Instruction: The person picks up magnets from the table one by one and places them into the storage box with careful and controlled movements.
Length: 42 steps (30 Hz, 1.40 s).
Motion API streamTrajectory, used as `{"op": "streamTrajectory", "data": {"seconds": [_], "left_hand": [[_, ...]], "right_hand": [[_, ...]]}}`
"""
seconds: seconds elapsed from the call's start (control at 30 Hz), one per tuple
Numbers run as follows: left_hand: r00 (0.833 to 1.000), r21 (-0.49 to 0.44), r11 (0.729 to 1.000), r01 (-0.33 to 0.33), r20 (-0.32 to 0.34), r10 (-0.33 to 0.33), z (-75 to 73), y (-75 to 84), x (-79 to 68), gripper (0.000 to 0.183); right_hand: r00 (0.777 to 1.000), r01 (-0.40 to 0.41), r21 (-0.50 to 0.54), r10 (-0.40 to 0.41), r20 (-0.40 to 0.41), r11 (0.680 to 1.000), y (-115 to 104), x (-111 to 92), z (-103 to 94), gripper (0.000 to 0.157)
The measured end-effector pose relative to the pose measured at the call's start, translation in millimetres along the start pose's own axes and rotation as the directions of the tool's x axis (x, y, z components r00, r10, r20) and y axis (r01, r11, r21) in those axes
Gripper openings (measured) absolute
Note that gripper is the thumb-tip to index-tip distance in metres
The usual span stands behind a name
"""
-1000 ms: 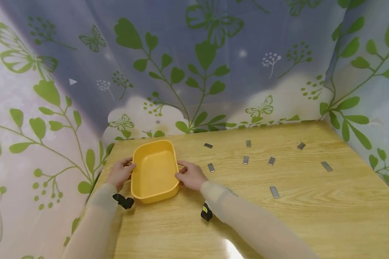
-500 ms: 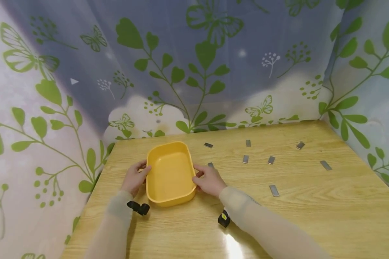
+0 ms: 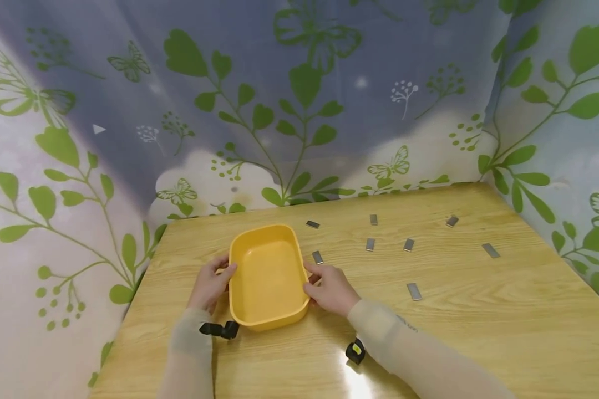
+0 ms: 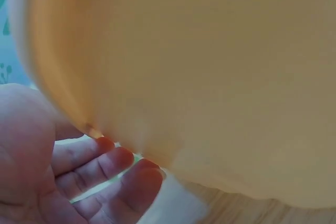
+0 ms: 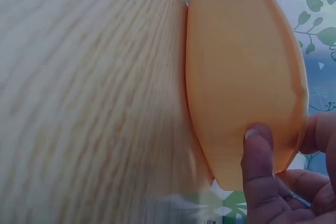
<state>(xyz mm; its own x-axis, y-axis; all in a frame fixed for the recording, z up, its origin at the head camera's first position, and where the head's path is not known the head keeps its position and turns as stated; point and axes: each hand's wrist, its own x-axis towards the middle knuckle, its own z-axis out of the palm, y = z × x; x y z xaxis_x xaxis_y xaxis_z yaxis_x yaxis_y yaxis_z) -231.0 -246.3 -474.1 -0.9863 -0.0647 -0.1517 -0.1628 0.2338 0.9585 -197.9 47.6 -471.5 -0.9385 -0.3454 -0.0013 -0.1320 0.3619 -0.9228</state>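
- While a printed cloth (image 3: 369, 111) with green leaves and butterflies stands behind and at both sides, its colours go from dark blue to white.
- The wood-grain table (image 3: 479, 343) reaches forward to this cloth, and near its front edge of the view a bright reflection lies.
- Two pale sleeves, the left sleeve (image 3: 187, 360) and the right sleeve (image 3: 429, 354), come in from below; the right one bears small dark marks.
- The yellow bin (image 3: 269, 282), rounded at its corners, is at the left part of the table, between the two hands, with its opening upward.
- The right hand (image 3: 333, 290) pinches the right side of the bin; in the right wrist view, one fingertip lies against the outer wall and another digit is at the rim.
- The left hand (image 3: 211, 285) has its grip on the opposite side, thumb at the rim, other fingers bent against the outside.
- Each wrist carries a small black device, the left device (image 3: 219, 330) and the right device (image 3: 355, 351).
- Eight grey rectangular pieces lie scattered to the right; the nearest piece (image 3: 318, 257) is just beside the right hand.
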Motion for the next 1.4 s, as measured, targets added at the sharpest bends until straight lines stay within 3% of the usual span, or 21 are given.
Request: {"op": "streamTrajectory", "data": {"seconds": [0.33,0.53,0.87,1.2,1.4], "left_hand": [[0.999,0.046,0.998,-0.032,0.006,0.032,5.2,-4.0,-4.9,0.044],[0.996,0.041,0.996,-0.075,0.052,0.073,12.6,-3.4,-6.5,0.043],[0.992,0.077,0.996,-0.038,0.127,0.028,21.4,3.7,-15.8,0.035],[0.991,0.113,0.992,-0.053,0.127,0.038,26.5,6.2,-8.2,0.037],[0.991,0.155,0.985,-0.077,0.118,0.059,25.3,6.6,-7.3,0.042]], "right_hand": [[1.0,-0.023,0.021,0.022,0.012,1.0,3,-11,-4.5,0.056],[1.0,-0.006,-0.003,0.006,-0.001,1.0,6,-19,-12.3,0.055],[1.0,0.01,0.006,-0.01,0.014,1.0,10,-31,-19.9,0.055],[1.0,0.017,0.054,-0.016,-0.023,0.998,12,-30,-20.4,0.054],[0.999,0.03,-0.011,-0.031,-0.04,0.999,11,-30,-21.5,0.054]]}}
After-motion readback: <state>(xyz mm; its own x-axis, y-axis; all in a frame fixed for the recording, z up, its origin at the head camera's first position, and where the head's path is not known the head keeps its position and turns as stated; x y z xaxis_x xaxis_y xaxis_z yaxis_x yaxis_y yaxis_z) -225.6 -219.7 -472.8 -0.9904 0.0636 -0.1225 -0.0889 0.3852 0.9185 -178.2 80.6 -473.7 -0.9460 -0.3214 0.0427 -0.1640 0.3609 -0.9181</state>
